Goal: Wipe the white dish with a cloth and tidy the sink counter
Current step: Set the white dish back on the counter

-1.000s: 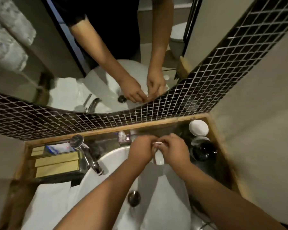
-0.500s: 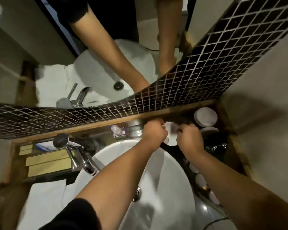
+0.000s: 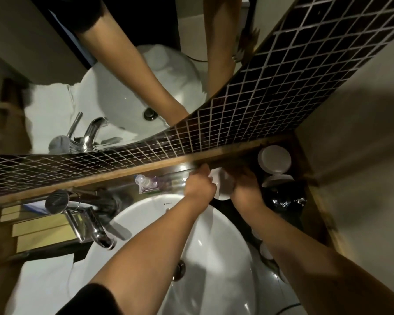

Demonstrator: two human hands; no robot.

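- The right hand (image 3: 245, 186) is smearing with motion blur; its fingers are not readable.
- Both hands are covering most of the white dish (image 3: 222, 186).
- The left hand (image 3: 199, 185) is hiding any cloth.

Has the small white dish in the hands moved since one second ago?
Yes. The small white dish went from above the white basin to the back counter, toward the dark tiled wall.

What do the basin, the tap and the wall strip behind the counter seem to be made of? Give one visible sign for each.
Basin: probably glazed ceramic, white and glossy, with bright highlights on its curve.
Tap: metal, likely chrome-plated, with a mirror-like finish that reflects its surroundings.
Wall strip: small dark glossy tiles, glass or glazed ceramic, set in pale grout lines.
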